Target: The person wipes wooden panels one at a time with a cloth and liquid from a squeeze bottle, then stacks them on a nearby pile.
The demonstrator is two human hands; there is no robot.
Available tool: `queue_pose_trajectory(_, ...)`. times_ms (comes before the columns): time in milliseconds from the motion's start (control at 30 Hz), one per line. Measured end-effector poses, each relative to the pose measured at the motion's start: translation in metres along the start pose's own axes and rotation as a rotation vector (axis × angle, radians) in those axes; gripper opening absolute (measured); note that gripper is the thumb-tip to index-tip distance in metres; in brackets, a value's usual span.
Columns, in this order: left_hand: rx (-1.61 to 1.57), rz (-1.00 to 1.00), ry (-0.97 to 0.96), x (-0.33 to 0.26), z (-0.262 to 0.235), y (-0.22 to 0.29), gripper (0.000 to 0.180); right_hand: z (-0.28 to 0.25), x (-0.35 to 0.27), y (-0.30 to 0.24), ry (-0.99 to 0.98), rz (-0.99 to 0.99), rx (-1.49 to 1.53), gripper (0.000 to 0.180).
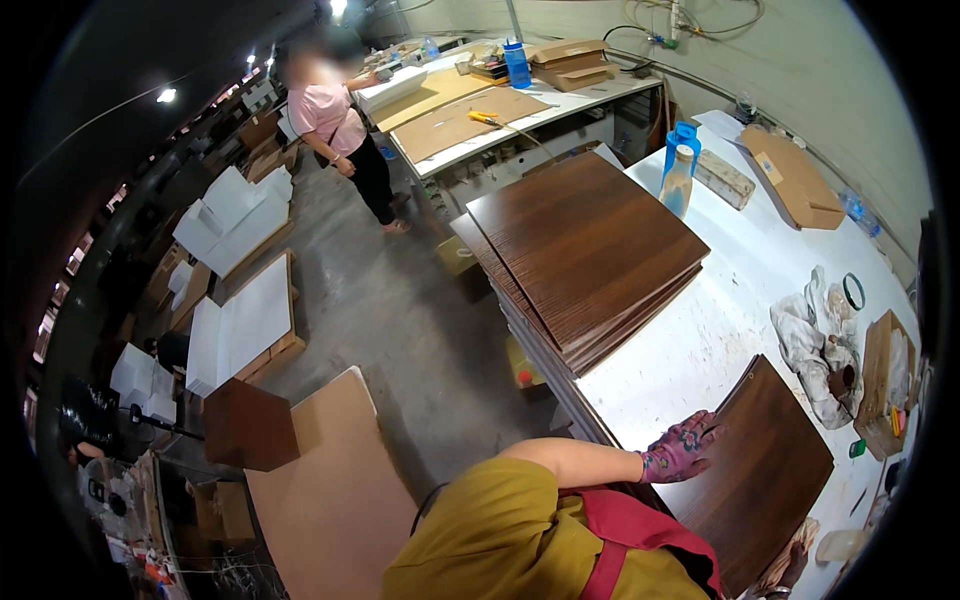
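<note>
My left hand [685, 447], in a purple patterned glove, rests with fingers stretched out at the left edge of a dark brown wood-grain panel [770, 450]. This panel lies on the white worktable, with at least one more sheet showing beneath its far edge. At the panel's near right, my right hand [795, 565] is partly visible at the lower rim, bunched against a pale pinkish cloth [808, 528]. A taller stack of matching brown panels [590, 250] stands farther off, its left side at the table's edge.
On the white table [650, 390] lie a crumpled white rag [805, 335], a wooden box [885, 390], a blue bottle [680, 145] and a cardboard piece [790, 175]. A person in pink [330, 120] stands at the far table. Large brown board [330, 490] lies left.
</note>
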State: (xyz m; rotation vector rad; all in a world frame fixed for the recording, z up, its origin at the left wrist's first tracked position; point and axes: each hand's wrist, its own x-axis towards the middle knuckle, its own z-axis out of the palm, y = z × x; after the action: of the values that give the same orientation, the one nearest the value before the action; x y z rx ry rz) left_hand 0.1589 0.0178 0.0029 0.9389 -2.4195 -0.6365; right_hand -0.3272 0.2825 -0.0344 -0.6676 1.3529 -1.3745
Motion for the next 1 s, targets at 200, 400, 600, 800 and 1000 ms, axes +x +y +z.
queue_pose_trajectory(200,0.048,-0.072,-0.138,0.004,-0.006,0.009,0.069,-0.014,0.012,0.013,0.033,-0.012,0.001,0.055)
queue_pose_trajectory(400,0.017,-0.115,-0.147,-0.001,-0.01,0.017,0.071,-0.016,0.028,0.029,0.091,-0.036,-0.012,0.048)
queue_pose_trajectory(600,0.026,-0.011,-0.03,-0.005,-0.016,0.023,0.057,-0.018,0.036,0.045,0.159,-0.085,-0.008,0.042)
queue_pose_trajectory(800,0.063,0.282,0.231,0.009,-0.002,0.016,0.035,-0.064,0.008,0.075,-0.223,-0.035,0.563,0.04)
queue_pose_trajectory(1000,0.037,0.102,0.017,0.016,-0.025,0.02,0.048,0.02,-0.046,0.011,0.534,-0.31,0.058,0.051)
